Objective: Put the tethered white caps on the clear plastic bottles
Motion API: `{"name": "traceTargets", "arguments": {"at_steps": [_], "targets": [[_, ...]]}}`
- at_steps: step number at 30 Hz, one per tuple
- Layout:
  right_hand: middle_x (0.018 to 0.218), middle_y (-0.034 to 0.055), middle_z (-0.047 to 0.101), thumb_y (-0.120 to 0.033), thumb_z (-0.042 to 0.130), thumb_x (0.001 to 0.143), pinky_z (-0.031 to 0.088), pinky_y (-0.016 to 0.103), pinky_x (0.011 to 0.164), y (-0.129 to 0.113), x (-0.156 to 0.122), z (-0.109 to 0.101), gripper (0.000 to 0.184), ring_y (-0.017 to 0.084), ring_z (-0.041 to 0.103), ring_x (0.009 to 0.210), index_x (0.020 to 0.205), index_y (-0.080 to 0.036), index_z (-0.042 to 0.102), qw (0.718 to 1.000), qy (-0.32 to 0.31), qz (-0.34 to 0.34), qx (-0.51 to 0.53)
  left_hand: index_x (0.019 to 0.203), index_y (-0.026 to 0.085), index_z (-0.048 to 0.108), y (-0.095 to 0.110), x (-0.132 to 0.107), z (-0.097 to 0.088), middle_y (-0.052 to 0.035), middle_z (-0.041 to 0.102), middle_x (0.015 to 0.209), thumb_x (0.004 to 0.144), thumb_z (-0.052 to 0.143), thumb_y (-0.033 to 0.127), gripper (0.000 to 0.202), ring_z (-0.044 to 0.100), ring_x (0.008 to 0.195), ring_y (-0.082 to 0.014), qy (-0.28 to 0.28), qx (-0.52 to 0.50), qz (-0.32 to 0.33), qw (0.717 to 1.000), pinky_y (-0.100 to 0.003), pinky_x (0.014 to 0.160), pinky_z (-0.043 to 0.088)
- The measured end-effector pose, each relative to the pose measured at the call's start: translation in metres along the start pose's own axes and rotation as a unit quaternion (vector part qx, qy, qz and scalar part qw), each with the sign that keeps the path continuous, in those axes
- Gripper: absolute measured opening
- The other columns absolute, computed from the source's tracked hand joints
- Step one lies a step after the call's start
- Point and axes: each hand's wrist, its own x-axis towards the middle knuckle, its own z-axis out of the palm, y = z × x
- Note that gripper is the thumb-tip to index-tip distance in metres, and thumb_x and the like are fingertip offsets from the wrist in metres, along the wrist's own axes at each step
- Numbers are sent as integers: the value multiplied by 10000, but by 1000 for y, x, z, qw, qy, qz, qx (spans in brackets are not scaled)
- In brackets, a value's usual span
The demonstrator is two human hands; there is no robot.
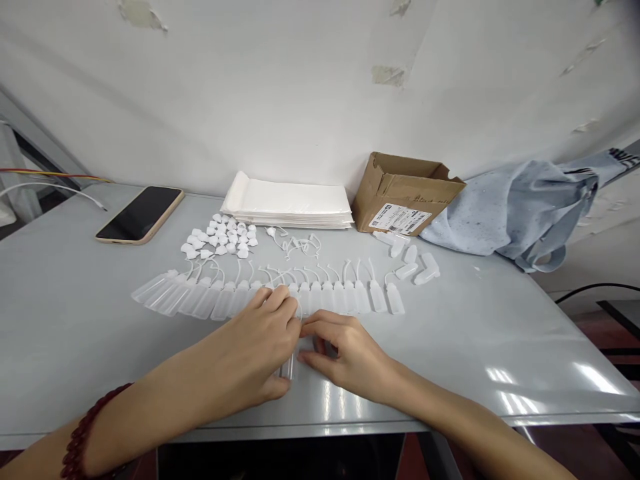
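Left hand (270, 333): is holding a mostly hidden clear bottle (288, 368), front of tabletop (465, 333). Right hand (345, 347): is curling beside it, grip uncertain. Seemingly done: corded bottles (377, 297) are lying rowed behind. Seemingly left: white caps (223, 237) are lying loose.

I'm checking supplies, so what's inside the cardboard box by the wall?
Through the open top of the cardboard box, only upper inner walls show. Its front side covers the bottom, so any contents there are hidden.
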Motion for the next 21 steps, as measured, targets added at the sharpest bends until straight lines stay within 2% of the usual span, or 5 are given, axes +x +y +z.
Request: {"name": "traceTargets", "arguments": {"at_steps": [16, 21], "targets": [[967, 72, 651, -154, 730, 756, 477, 276, 645, 1, 1, 2, 275, 131, 537, 653, 1019, -95, 677, 1000, -18, -9, -15, 738, 178, 546, -6, -6, 8, -11, 502, 808, 610, 839, 392, 385, 422, 841, -230, 19, -9, 2, 1000, -385, 764, 313], [966, 72, 652, -169, 731, 757, 475, 276, 633, 3, 0, 5, 278, 127, 532, 640, 1020, -98, 676, 1000, -14, -12, -15, 784, 173, 566, -8, -5, -2, -22, 518, 845, 647, 818, 423, 381, 423, 860, -236, 7, -27, 0, 1000, -381, 751, 311]]}}
